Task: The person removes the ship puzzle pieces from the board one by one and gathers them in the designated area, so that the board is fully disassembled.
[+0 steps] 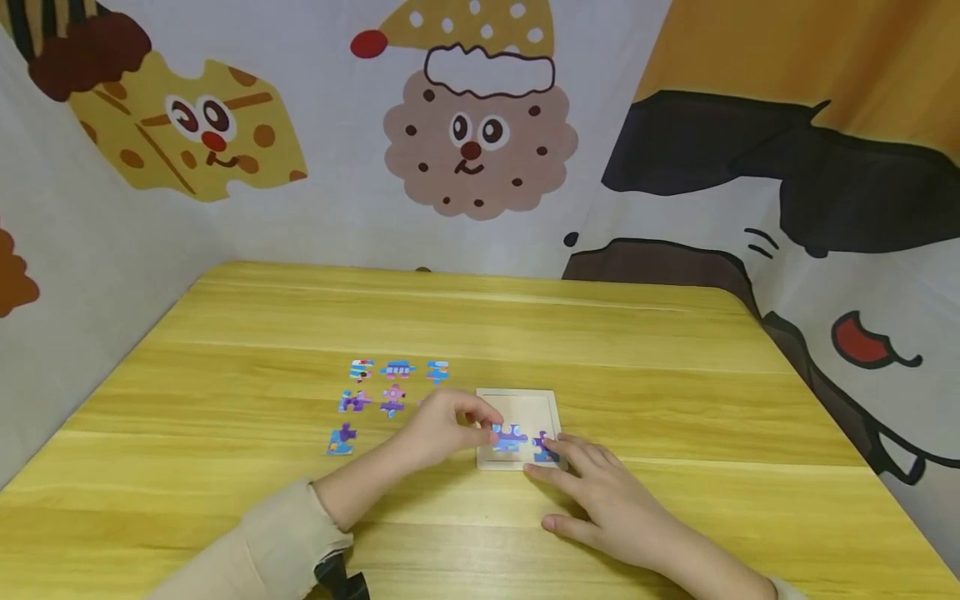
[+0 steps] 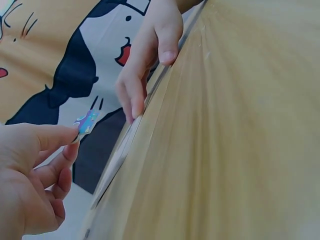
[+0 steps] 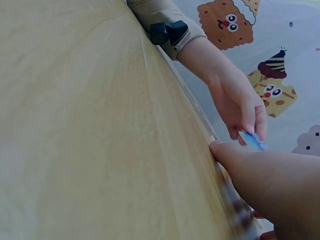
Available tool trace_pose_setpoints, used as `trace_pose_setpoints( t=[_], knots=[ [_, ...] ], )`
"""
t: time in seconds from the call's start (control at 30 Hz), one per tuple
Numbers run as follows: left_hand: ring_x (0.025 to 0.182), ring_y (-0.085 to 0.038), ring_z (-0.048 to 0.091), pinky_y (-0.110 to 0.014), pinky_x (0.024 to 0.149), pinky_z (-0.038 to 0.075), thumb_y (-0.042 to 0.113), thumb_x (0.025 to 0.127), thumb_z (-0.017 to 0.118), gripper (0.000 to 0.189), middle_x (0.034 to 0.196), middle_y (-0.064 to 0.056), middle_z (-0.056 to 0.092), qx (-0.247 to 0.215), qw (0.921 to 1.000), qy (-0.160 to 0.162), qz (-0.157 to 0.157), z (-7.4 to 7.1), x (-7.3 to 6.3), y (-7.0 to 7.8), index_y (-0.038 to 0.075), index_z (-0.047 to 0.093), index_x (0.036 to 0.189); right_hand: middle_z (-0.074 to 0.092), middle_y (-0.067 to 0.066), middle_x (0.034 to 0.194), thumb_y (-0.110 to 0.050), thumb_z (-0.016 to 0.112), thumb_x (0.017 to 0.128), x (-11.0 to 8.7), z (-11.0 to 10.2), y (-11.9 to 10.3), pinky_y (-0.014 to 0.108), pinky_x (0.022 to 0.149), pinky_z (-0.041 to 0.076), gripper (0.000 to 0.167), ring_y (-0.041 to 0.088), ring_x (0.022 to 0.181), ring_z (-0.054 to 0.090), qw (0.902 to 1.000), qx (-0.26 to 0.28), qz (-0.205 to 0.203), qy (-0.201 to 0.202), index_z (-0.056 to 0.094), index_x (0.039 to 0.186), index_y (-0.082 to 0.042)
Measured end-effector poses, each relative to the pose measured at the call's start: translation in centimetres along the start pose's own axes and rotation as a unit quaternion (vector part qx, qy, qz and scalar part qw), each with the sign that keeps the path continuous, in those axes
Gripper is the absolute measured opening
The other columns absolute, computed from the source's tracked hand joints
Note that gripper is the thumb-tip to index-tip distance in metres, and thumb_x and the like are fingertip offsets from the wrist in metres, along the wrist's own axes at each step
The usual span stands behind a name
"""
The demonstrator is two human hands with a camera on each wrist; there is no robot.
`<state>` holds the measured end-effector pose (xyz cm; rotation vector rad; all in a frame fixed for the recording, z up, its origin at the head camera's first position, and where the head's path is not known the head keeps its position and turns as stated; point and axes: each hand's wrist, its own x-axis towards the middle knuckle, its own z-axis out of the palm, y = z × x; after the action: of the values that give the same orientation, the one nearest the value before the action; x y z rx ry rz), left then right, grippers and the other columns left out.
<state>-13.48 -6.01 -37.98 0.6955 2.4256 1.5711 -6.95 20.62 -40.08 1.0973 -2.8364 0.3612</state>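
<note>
My left hand (image 1: 442,429) pinches a blue and purple jigsaw piece (image 1: 511,437) between thumb and fingertip. In the left wrist view that piece (image 2: 87,122) is held up, apart from the table. Below it in the head view lies a square pale wooden puzzle tray (image 1: 517,392). Another jigsaw piece (image 1: 543,448) sits in the tray's near right corner. My right hand (image 1: 611,500) rests by that corner, fingers extended, fingertips touching the tray's edge and the corner piece. The right wrist view shows the pinched piece (image 3: 252,140) from the other side.
Left of the tray, several loose jigsaw pieces lie in rough rows, among them a piece with a row of windows (image 1: 398,369) and a corner piece (image 1: 342,439). One is partly hidden behind my left hand. Beyond the wooden table (image 1: 637,358) hangs a printed cartoon curtain (image 1: 330,225).
</note>
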Motion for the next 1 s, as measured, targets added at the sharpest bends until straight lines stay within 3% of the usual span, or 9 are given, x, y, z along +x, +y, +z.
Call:
trace_pose_setpoints(
  t=[0.37, 0.67, 1.0],
  knots=[
    [0.081, -0.021, 0.055, -0.035, 0.071, 0.045, 0.008, 0.080, 0.076, 0.010, 0.084, 0.003, 0.065, -0.018, 0.9997, 0.013, -0.006, -2.8, -2.4, -0.3, 0.009, 0.075, 0.091, 0.033, 0.003, 0.151, -0.059, 0.052, 0.090, 0.0, 0.0, 0.0, 0.057, 0.102, 0.029, 0.056, 0.029, 0.136, 0.030, 1.0000, -0.001, -0.003, 0.001, 0.048, 0.140, -0.035],
    [0.084, -0.023, 0.053, -0.037, 0.068, 0.045, 0.011, 0.081, 0.077, 0.010, 0.084, 0.003, 0.064, 0.010, 0.9989, 0.026, -0.038, -4.9, -4.0, -0.8, 0.012, 0.075, 0.091, 0.033, 0.004, 0.151, -0.059, 0.053, 0.090, -0.1, 0.0, 0.0, 0.057, 0.103, 0.029, 0.056, 0.029, 0.136, 0.030, 1.0000, 0.000, -0.004, 0.001, 0.048, 0.140, -0.034],
    [0.085, -0.022, 0.055, -0.037, 0.075, 0.047, 0.009, 0.079, 0.078, 0.010, 0.086, 0.002, 0.066, 0.017, 0.9991, 0.032, -0.022, -6.8, -5.2, -1.6, 0.012, 0.075, 0.088, 0.032, 0.004, 0.152, -0.058, 0.053, 0.091, 0.0, -0.1, -0.1, 0.057, 0.103, 0.029, 0.056, 0.029, 0.136, 0.030, 1.0000, 0.005, -0.005, -0.001, 0.047, 0.141, -0.034]
  ],
)
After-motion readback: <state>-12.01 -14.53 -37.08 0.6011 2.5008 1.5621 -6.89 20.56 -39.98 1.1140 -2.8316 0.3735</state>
